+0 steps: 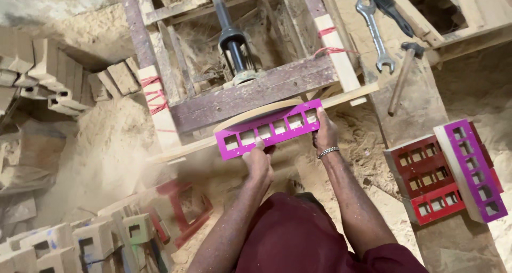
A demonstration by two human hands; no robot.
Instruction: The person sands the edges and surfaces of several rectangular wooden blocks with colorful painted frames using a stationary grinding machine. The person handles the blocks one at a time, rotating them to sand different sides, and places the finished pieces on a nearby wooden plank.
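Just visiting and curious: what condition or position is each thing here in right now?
Purple slotted strip: held flat against the spinning disc, both hands gripping.
Left hand: shut on the strip.
Right hand: shut on the strip's end.
Wrench: lying idle.
Hammer: lying idle.
Red and purple strips: stacked aside.

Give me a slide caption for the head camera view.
Both hands, left and right, press a purple slotted strip against a sanding disc.

Sanding disc [256, 113] mostly hidden behind purple board [272, 129], red stool [178, 209] blurred at lower centre-left, block pile [64, 246] cut off bottom left, dust haze.
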